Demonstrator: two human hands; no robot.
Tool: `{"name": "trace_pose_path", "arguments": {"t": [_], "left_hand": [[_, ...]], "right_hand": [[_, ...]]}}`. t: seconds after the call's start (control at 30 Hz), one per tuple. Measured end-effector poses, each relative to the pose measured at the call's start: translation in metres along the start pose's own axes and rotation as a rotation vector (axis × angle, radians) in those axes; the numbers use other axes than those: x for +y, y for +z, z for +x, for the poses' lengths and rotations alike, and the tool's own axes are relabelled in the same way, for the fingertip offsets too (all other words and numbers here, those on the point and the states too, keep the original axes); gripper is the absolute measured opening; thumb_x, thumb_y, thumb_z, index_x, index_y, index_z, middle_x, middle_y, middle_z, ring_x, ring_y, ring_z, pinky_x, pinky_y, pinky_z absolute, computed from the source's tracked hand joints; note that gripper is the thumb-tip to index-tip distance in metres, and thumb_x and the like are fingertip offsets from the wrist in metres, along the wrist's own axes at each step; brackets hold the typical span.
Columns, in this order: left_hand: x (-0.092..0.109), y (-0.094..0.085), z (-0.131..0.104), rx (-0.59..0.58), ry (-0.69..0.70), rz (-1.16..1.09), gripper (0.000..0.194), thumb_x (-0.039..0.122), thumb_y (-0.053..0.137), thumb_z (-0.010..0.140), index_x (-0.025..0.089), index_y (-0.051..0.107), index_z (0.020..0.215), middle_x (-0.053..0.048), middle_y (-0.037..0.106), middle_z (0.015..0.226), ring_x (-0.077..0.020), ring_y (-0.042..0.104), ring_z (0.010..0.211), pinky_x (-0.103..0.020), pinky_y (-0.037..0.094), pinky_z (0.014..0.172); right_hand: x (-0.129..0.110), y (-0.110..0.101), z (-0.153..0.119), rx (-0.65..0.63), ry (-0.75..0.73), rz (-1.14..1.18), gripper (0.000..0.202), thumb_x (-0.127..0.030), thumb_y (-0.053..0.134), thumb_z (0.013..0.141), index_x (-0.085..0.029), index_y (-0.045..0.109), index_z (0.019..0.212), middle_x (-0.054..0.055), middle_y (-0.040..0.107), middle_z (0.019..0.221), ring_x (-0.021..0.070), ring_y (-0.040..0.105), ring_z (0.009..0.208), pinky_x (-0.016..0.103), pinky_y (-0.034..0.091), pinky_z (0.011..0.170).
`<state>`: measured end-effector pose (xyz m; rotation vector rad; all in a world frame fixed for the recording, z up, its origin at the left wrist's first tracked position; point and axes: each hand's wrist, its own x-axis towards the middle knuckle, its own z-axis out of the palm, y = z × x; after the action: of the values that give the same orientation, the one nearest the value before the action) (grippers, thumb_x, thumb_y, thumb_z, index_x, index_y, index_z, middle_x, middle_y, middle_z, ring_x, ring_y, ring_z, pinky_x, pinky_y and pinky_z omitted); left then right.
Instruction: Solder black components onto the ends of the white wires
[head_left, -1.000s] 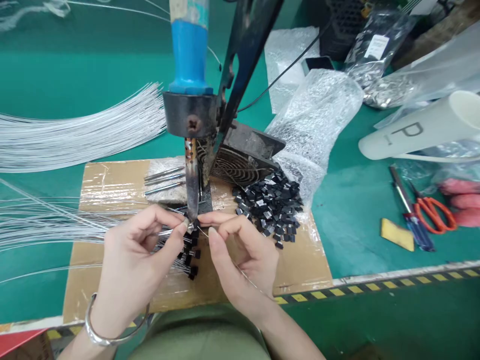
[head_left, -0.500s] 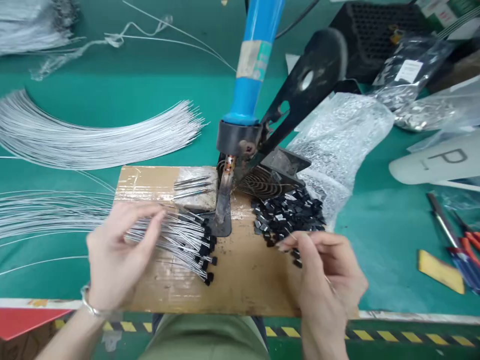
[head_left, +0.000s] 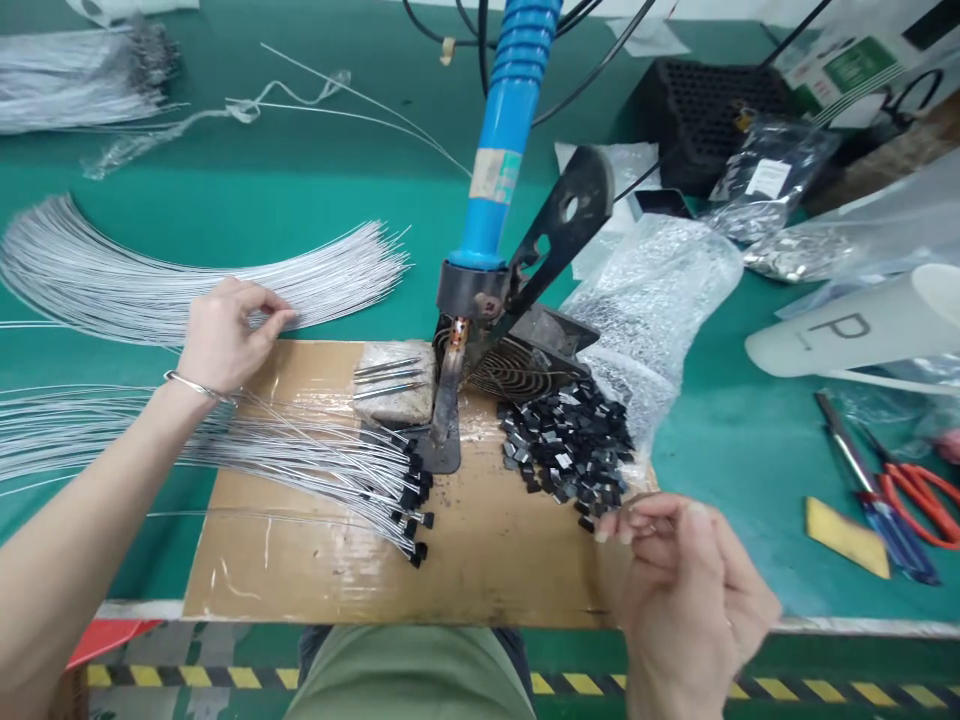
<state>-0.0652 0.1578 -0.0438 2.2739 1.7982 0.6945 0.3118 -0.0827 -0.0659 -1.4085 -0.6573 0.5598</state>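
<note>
Apparently the work is partway along in the head view. A fan of black-ended wires (head_left: pixel 330 455) lies on the cardboard sheet (head_left: pixel 510 580), tips toward its middle and tails running past its left edge onto the green bench (head_left: pixel 735 440); these look done. What seems left is plenty: a thick bundle of pale wires (head_left: pixel 322 275) curves across the bench behind the cardboard's back left corner, with no black pieces on the ends that show, and a heap of loose black pieces (head_left: pixel 570 445) sits toward the cardboard's right edge. Near the cardboard's back edge, a soldering iron (head_left: pixel 495 190) points down in its stand, with nothing held at its tip.

The person's left hand (head_left: pixel 225 335) is at the near edge of the bundle, touching it, thumb and forefinger almost together; whether wires are pinched between them cannot be told. The right hand (head_left: pixel 690 580) is over the cardboard's right edge, just beside the loose black pieces, its fingers half curled and the thumb drawn in toward them. Whether it grips something thin cannot be made out.
</note>
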Motion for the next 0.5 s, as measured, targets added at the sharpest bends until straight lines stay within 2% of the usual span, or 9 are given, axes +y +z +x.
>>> {"name": "trace_pose_path", "arguments": {"t": [0.13, 0.23, 0.37, 0.5], "left_hand": [[-0.006, -0.004, -0.009, 0.155, -0.076, -0.168, 0.025, 0.041, 0.082, 0.088, 0.016, 0.084, 0.093, -0.001, 0.083, 0.092, -0.0197, 0.072, 0.090, -0.037, 0.055, 0.095], [-0.004, -0.009, -0.013, 0.228, -0.112, -0.324, 0.025, 0.041, 0.087, 0.082, 0.016, 0.084, 0.088, -0.001, 0.084, 0.087, -0.0188, 0.074, 0.083, -0.035, 0.059, 0.085], [0.000, -0.011, -0.012, 0.272, -0.124, -0.475, 0.021, 0.037, 0.090, 0.078, 0.018, 0.083, 0.083, -0.002, 0.084, 0.082, -0.0179, 0.075, 0.078, -0.036, 0.063, 0.081], [0.004, -0.015, -0.008, 0.275, -0.100, -0.537, 0.026, 0.042, 0.086, 0.083, 0.016, 0.078, 0.086, 0.003, 0.079, 0.075, -0.0118, 0.072, 0.069, -0.032, 0.063, 0.074]], "right_hand": [[0.000, 0.004, -0.002, -0.013, 0.009, -0.019, 0.034, -0.043, 0.077, 0.097, -0.017, 0.074, 0.076, 0.001, 0.066, 0.072, 0.0145, 0.064, 0.058, 0.027, 0.052, 0.055], [0.000, 0.006, -0.004, -0.026, 0.024, -0.045, 0.036, -0.046, 0.077, 0.097, -0.017, 0.074, 0.076, 0.000, 0.066, 0.072, 0.0141, 0.063, 0.059, 0.027, 0.050, 0.056], [0.000, 0.006, -0.007, -0.046, 0.023, -0.066, 0.035, -0.046, 0.077, 0.097, -0.017, 0.074, 0.077, 0.000, 0.066, 0.071, 0.0144, 0.063, 0.060, 0.028, 0.049, 0.058], [-0.001, 0.004, -0.009, -0.046, 0.029, -0.092, 0.035, -0.047, 0.077, 0.098, -0.018, 0.073, 0.078, 0.001, 0.067, 0.073, 0.0163, 0.063, 0.063, 0.030, 0.049, 0.062]]}}
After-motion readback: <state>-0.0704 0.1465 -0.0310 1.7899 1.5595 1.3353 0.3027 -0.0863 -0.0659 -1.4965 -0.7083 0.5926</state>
